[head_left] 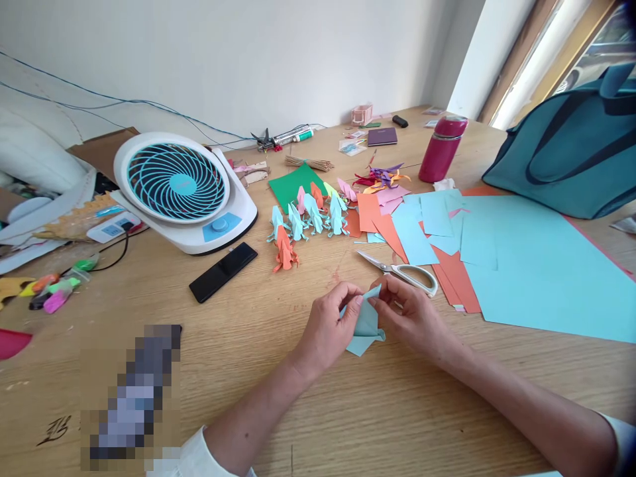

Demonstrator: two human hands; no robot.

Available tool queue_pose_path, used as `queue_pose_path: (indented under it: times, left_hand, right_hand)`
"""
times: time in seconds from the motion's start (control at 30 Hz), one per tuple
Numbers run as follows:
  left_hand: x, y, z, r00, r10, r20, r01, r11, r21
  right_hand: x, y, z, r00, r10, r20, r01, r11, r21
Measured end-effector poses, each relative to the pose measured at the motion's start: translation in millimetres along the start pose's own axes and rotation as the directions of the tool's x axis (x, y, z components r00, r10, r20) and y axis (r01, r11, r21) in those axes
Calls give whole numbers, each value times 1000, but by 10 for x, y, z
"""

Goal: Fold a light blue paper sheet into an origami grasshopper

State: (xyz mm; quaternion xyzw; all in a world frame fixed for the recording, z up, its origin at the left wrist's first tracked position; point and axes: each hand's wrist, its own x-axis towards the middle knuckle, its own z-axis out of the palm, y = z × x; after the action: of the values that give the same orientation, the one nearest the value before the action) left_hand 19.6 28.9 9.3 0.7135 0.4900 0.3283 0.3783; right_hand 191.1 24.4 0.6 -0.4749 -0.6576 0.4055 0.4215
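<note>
Between my hands is a partly folded piece of light blue paper (pixel 366 322), its lower corner pointing down over the table. My left hand (pixel 330 323) pinches its left side between thumb and fingers. From the right, my right hand (pixel 407 315) pinches the paper near its upper right corner. White-handled scissors (pixel 415 275) lie just behind my right hand. Beyond the hands stand several folded blue paper figures (pixel 314 213), with an orange folded figure (pixel 285 248) in front of them.
A white fan (pixel 181 185) and a black phone (pixel 223 271) are at the left. Blue paper sheets (pixel 551 265) and orange strips (pixel 460 281) spread over the right side. Farther back stand a magenta bottle (pixel 442 151) and a teal bag (pixel 571 152).
</note>
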Motion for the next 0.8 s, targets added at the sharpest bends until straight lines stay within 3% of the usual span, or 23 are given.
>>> queue_pose_path:
  times: [0.1, 0.2, 0.27, 0.43, 0.57, 0.67, 0.8]
  left_hand:
    - [78, 32, -132, 977, -144, 155, 181, 948, -262]
    - [144, 23, -242, 880, -231, 415, 422, 781, -461]
    - [163, 3, -261, 838, -222, 498, 493, 700, -517]
    - [134, -25, -152, 849, -212, 484, 511, 564, -649]
    - [102, -20, -96, 825, -214, 524, 557, 470, -685]
    - [95, -21, -107, 818, -197, 541, 557, 510, -656]
    - [91, -8, -122, 845, -152, 512, 489, 605, -628]
  right_hand:
    - [-10, -15, -9, 998, -58, 14, 58, 998, -17]
    - [-8, -29, -14, 993, -104, 46, 104, 995, 8]
    - [-7, -34, -15, 992, -115, 55, 114, 993, 21]
    - [-16, -13, -19, 996, -92, 20, 91, 995, 43]
    - [-24, -10, -30, 997, -77, 14, 76, 995, 57]
    - [-29, -39, -38, 997, -75, 14, 74, 995, 74]
    - [-37, -73, -38, 999, -38, 26, 34, 989, 147]
